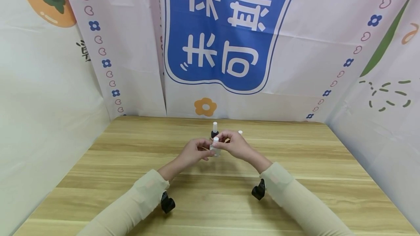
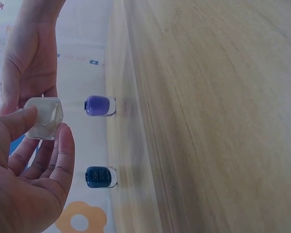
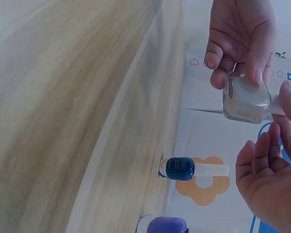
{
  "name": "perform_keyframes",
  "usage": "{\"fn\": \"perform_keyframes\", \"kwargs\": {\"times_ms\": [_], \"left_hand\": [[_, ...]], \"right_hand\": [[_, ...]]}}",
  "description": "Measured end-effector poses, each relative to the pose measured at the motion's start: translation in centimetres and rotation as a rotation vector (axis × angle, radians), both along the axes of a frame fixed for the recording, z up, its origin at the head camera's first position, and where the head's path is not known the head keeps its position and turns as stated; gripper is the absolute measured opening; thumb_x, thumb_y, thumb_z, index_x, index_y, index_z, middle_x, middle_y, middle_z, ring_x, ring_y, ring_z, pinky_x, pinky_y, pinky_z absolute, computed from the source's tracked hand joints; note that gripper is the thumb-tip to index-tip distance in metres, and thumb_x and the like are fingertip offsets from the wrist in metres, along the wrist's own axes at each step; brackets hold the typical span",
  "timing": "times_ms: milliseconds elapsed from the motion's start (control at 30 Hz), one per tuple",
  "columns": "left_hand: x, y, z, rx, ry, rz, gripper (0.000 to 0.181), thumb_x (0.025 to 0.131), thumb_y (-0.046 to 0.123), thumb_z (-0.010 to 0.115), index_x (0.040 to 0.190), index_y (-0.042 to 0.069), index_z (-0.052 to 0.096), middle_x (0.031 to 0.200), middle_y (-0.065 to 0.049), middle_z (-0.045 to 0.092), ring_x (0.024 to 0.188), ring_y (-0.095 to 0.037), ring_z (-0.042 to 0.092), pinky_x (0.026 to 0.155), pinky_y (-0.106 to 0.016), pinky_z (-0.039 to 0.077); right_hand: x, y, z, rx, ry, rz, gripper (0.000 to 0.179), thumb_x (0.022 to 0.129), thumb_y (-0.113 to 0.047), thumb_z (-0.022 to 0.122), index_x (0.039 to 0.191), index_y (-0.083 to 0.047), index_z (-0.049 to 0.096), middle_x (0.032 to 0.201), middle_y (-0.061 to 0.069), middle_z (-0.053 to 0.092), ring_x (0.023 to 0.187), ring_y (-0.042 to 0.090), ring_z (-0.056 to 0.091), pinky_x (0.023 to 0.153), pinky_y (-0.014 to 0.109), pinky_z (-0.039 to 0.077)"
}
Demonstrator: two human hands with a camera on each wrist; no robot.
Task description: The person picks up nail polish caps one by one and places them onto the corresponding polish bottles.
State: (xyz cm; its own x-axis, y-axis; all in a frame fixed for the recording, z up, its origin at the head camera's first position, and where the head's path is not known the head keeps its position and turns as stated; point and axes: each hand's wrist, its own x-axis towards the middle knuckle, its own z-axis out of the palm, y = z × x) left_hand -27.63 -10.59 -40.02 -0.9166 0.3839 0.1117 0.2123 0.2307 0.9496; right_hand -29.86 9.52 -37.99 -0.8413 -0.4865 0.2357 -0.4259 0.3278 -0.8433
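Above the table, my left hand (image 1: 193, 151) pinches a clear glass nail polish bottle (image 3: 245, 99) with pale contents between thumb and fingers. My right hand (image 1: 237, 145) holds its white cap (image 1: 216, 140) between thumb and fingertips; the cap sits at the bottle's neck. Whether it is loosened, I cannot tell. Behind the hands, a dark teal nail polish bottle (image 2: 98, 177) with a white cap stands upright on the table. A purple nail polish bottle (image 2: 98, 106) stands beside it; in the head view my right hand hides all but its white cap top (image 1: 240, 132).
The wooden table (image 1: 210, 199) reaches back to a white printed cloth (image 1: 302, 65) hanging behind and along both sides. A black wrist camera (image 1: 167, 203) is strapped to the left sleeve, another camera (image 1: 259, 190) to the right sleeve.
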Motion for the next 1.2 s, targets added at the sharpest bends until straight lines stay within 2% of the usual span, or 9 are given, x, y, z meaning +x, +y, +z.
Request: {"fn": "perform_keyframes", "kwargs": {"times_ms": [367,567,700,833,867,967,1100,1200], "left_hand": [[0.0,0.0,-0.4,-0.012,0.007,0.011,0.02,0.087,0.008,0.073,0.104,-0.001,0.067,0.095,-0.01,0.067,0.082,-0.021,0.065,0.073,-0.044,0.058],[0.1,0.1,-0.3,-0.016,0.014,0.029,0.019,0.088,0.008,0.072,0.104,-0.001,0.067,0.095,-0.009,0.067,0.081,-0.02,0.064,0.072,-0.045,0.058],[0.2,0.1,0.0,-0.017,0.008,0.024,0.019,0.089,0.005,0.07,0.105,-0.003,0.066,0.096,-0.011,0.066,0.082,-0.021,0.064,0.074,-0.047,0.057],[1.1,0.1,1.5,-0.024,0.003,0.001,0.017,0.09,0.002,0.068,0.105,-0.006,0.064,0.097,-0.016,0.065,0.086,-0.03,0.064,0.077,-0.051,0.056],[1.4,0.1,1.9,-0.028,0.003,-0.005,0.017,0.09,0.002,0.067,0.104,-0.007,0.064,0.098,-0.017,0.065,0.087,-0.032,0.064,0.078,-0.053,0.055],[2.0,0.0,2.7,-0.028,0.005,-0.016,0.018,0.09,0.002,0.067,0.105,-0.007,0.064,0.098,-0.016,0.065,0.086,-0.029,0.064,0.078,-0.053,0.055],[0.9,0.0,1.2,-0.029,0.006,-0.005,0.022,0.089,0.008,0.071,0.107,-0.004,0.065,0.097,-0.012,0.066,0.082,-0.02,0.063,0.074,-0.044,0.058],[0.0,-0.1,0.0,-0.032,-0.002,0.002,0.023,0.088,0.01,0.072,0.107,-0.002,0.066,0.097,-0.01,0.066,0.083,-0.02,0.064,0.072,-0.042,0.058]], "right_hand": [[0.2,-0.4,-0.4,-0.024,-0.006,-0.058,0.015,0.086,-0.019,0.076,0.085,-0.01,0.064,0.082,0.003,0.061,0.08,0.02,0.055,0.062,0.028,0.046],[0.2,-0.4,-0.5,-0.029,-0.013,-0.067,0.019,0.086,-0.023,0.076,0.088,-0.008,0.064,0.083,0.003,0.06,0.081,0.02,0.055,0.062,0.027,0.045],[0.0,0.1,-0.2,-0.001,-0.024,-0.006,0.023,0.089,-0.024,0.073,0.101,-0.005,0.068,0.088,0.003,0.061,0.085,0.021,0.054,0.064,0.029,0.046],[-0.2,0.7,0.5,0.029,-0.042,0.097,0.029,0.094,-0.023,0.066,0.118,-0.007,0.068,0.096,0.003,0.063,0.087,0.026,0.053,0.069,0.036,0.049],[-0.3,0.8,0.6,0.036,-0.048,0.117,0.029,0.095,-0.022,0.065,0.12,-0.008,0.068,0.098,0.004,0.063,0.088,0.026,0.053,0.071,0.04,0.05],[-0.3,0.9,1.0,0.047,-0.051,0.155,0.028,0.096,-0.022,0.064,0.12,-0.01,0.068,0.102,0.003,0.064,0.091,0.025,0.054,0.076,0.046,0.051],[-0.2,0.8,1.0,0.053,-0.035,0.135,0.023,0.096,-0.021,0.064,0.114,-0.009,0.071,0.103,0.002,0.066,0.094,0.021,0.056,0.077,0.039,0.05],[-0.2,0.6,0.8,0.059,-0.019,0.094,0.021,0.094,-0.021,0.066,0.109,-0.008,0.072,0.099,0.002,0.066,0.092,0.019,0.057,0.075,0.035,0.048]]}}
